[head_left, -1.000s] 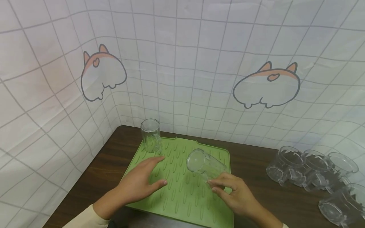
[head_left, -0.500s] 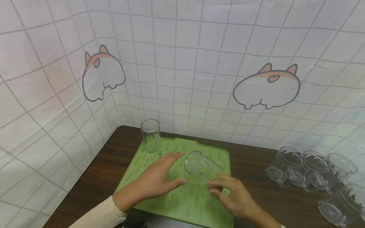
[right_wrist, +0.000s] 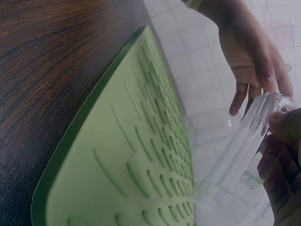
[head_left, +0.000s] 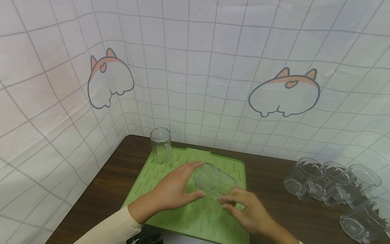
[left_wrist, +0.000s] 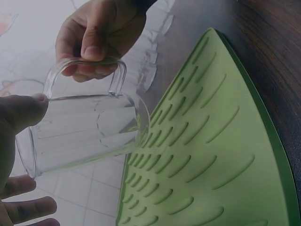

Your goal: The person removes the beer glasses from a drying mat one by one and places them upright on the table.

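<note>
A clear glass mug (head_left: 221, 179) is held tilted above the green ridged mat (head_left: 182, 222). My right hand (head_left: 251, 210) pinches its handle (left_wrist: 89, 61) between thumb and fingers, plainly seen in the left wrist view. My left hand (head_left: 170, 191) reaches in from the left with fingers spread and mostly straight, the thumb and fingertips at the mug's left end. In the right wrist view the left hand (right_wrist: 249, 56) comes down to that same end. Another glass mug (head_left: 160, 144) stands on the mat's far left corner.
Several clear mugs (head_left: 338, 181) stand close together on the dark wooden table (head_left: 274, 183) at the right. One more mug (head_left: 364, 220) is nearer the front right. A white grid-patterned sheet (head_left: 195, 67) rises behind and to the left. A black object (head_left: 146, 237) sits at the front edge.
My left hand has moved right, from over the mat's left part to the mug's end. My right hand and its mug have shifted slightly left.
</note>
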### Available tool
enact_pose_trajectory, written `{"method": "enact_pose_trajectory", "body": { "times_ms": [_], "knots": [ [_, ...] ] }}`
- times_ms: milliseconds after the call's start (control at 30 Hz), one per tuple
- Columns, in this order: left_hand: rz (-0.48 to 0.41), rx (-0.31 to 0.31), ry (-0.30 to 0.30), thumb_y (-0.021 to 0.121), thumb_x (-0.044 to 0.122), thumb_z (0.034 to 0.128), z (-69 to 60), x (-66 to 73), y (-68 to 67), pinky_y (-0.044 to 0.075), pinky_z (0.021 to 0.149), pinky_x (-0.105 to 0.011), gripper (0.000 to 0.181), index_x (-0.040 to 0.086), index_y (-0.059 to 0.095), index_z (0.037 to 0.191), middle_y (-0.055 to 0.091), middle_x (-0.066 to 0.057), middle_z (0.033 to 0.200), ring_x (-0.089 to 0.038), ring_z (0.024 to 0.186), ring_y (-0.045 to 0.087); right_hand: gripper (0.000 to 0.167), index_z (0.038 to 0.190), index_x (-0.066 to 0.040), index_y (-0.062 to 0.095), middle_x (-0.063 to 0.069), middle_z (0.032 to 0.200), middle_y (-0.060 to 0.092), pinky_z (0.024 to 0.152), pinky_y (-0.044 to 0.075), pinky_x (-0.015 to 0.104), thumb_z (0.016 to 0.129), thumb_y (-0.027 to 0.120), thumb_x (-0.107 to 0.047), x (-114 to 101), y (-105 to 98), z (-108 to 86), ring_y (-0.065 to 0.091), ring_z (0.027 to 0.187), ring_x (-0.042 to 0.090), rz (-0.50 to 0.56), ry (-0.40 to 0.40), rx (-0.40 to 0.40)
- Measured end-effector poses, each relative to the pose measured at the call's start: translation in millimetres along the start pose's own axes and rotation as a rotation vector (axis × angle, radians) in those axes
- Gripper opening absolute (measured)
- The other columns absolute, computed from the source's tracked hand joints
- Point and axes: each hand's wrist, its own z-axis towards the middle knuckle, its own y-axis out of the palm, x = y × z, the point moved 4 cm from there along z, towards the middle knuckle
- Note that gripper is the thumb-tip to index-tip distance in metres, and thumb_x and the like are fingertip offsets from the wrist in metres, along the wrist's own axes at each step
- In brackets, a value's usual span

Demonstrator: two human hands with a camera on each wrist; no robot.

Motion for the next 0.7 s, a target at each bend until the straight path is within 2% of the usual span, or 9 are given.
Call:
{"method": "enact_pose_trajectory", "body": {
  "times_ms": [167,267,400,633,700],
  "knots": [
    [0.001,-0.007,-0.009,0.077,0.049,0.0902,0.0,-1.8,0.3,0.043,0.11,-0.05,0.087,0.018,0.035,0.16,0.043,-0.005,0.157,-0.028,0.14,0.046,0.037,0.111,-0.009,0.077,0.002,0.096,0.072,0.073,0.056,0.023,0.08,0.08,0.011,1.4,1.7,-1.4,0.068,0.085,0.013,-0.011,-0.04,0.011],
    [-0.007,-0.015,-0.016,0.077,0.05,0.0899,0.1,-2.6,0.6,0.043,0.109,-0.051,0.088,0.019,0.034,0.16,0.042,-0.004,0.158,-0.029,0.141,0.045,0.038,0.11,-0.008,0.077,0.002,0.096,0.072,0.073,0.056,0.023,0.079,0.081,0.012,0.9,2.1,-1.7,0.068,0.084,0.013,-0.02,-0.027,0.008],
    [-0.017,-0.023,-0.024,0.076,0.053,0.0895,1.1,-3.5,1.2,0.041,0.111,-0.051,0.091,0.02,0.032,0.161,0.041,-0.003,0.16,-0.028,0.142,0.043,0.038,0.11,-0.012,0.078,-0.004,0.097,0.072,0.075,0.056,0.024,0.08,0.081,0.01,0.0,3.1,-2.3,0.068,0.087,0.01,-0.015,0.042,-0.011],
    [-0.041,-0.063,-0.043,0.076,0.053,0.089,4.8,-2.8,1.4,0.039,0.113,-0.048,0.091,0.022,0.031,0.162,0.04,0.001,0.16,-0.023,0.144,0.041,0.035,0.111,-0.006,0.078,0.003,0.095,0.072,0.071,0.056,0.023,0.081,0.079,0.011,-3.6,4.9,0.0,0.067,0.083,0.013,0.005,-0.048,-0.006],
    [-0.049,-0.073,-0.048,0.077,0.053,0.0889,5.0,-2.6,1.2,0.04,0.113,-0.048,0.09,0.023,0.032,0.161,0.041,0.002,0.159,-0.022,0.144,0.041,0.035,0.111,-0.007,0.078,0.004,0.094,0.071,0.07,0.055,0.022,0.081,0.079,0.011,-3.4,5.3,0.1,0.067,0.082,0.012,0.01,-0.046,-0.011]
  ]
}}
